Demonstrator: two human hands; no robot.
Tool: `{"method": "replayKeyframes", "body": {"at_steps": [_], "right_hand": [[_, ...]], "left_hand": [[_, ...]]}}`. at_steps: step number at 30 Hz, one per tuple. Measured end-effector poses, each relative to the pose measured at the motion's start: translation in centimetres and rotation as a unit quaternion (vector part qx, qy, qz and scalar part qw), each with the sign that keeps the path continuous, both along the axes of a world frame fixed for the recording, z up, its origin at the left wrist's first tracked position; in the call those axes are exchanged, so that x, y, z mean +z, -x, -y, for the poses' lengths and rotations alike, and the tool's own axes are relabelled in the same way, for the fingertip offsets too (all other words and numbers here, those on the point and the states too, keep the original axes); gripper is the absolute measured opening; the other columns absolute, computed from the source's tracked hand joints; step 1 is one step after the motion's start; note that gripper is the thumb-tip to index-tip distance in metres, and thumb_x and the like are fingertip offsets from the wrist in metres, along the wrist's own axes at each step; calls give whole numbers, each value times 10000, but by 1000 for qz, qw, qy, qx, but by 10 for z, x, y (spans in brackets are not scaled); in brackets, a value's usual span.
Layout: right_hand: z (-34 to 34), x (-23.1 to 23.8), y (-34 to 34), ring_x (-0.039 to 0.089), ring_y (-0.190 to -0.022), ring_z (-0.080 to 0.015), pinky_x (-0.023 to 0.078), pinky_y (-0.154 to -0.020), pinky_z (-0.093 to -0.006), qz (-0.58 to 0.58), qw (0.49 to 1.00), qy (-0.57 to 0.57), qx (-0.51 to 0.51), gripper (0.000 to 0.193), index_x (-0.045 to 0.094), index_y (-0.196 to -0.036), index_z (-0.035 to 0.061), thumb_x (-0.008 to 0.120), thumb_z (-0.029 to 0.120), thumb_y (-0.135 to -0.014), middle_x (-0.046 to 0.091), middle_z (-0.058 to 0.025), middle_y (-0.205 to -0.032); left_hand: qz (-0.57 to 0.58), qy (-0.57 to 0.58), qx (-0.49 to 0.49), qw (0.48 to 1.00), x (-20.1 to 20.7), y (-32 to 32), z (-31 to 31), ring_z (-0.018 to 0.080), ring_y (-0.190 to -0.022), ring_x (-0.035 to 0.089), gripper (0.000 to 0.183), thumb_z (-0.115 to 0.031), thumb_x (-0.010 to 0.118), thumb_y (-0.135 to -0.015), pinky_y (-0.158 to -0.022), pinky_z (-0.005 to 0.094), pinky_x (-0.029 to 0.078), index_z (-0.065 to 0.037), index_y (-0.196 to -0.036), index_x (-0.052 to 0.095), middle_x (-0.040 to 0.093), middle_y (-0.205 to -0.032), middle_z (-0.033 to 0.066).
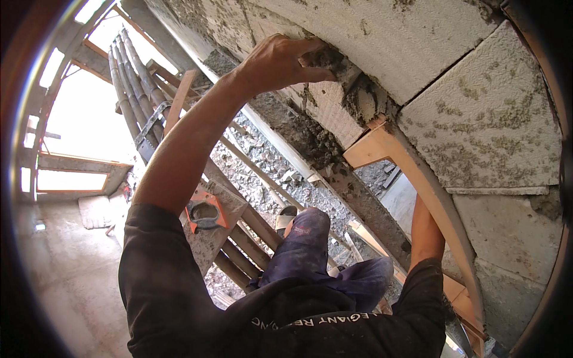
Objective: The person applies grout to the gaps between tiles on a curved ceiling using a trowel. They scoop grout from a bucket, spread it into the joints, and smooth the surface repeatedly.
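mortar [332,61] slants down rightward by spread left fingers [318,75]; right fingers hidden, cannot tell.

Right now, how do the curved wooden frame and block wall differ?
Shape: the wooden frame arches; the block wall has straight joints. Colour: the frame is orange-tan, the wall greyish white. Surface: the frame's face looks smooth, the wall rough and mortar-splotched. Shared: both show at picture right.

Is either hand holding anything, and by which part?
The left hand is curled against dark mortar, but a hold cannot be told; the right hand is hidden behind the curved wooden frame.
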State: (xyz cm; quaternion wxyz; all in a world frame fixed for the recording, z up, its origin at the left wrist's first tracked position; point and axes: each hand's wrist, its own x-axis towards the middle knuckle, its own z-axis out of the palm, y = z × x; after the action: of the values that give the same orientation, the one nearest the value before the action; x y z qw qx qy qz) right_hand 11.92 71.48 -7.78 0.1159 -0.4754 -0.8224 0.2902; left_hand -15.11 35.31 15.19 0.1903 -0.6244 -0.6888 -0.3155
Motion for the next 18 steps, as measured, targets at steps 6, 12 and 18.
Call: {"method": "replayKeyframes", "body": {"at_steps": [6, 12, 18], "right_hand": [[0, 3, -2, 606, -874, -272, 489, -789, -377, 4, 1000, -8, 7, 448, 572, -1104, -7, 696, 312, -816, 598, -149, -1081], [3, 5, -5, 606, -903, -279, 485, -814, -380, 4, 1000, -21, 14, 461, 571, -1113, -10, 702, 313, -812, 596, -153, -1102], [6, 11, -1, 606, -931, -287, 481, -839, -384, -19, 998, -43, 40, 474, 571, -1122, -13, 707, 313, -808, 595, -158, -1123]], "left_hand": [[13, 0, 24, 1000, -2, -6, 4, 148, -495, 633, 672, -506, 748, -742, -515, 291, 533, 16, -1146, 623, 659, -633, 134], [6, 15, 39, 999, -2, -7, 4, 142, -480, 622, 671, -499, 756, -739, -513, 287, 528, 3, -1162, 619, 648, -601, 122], [85, 55, 31, 994, 1, -7, 9, 233, -676, 660, 738, -515, 765, -721, -653, 349, 537, 18, -1200, 590, 677, -777, 157]]}}
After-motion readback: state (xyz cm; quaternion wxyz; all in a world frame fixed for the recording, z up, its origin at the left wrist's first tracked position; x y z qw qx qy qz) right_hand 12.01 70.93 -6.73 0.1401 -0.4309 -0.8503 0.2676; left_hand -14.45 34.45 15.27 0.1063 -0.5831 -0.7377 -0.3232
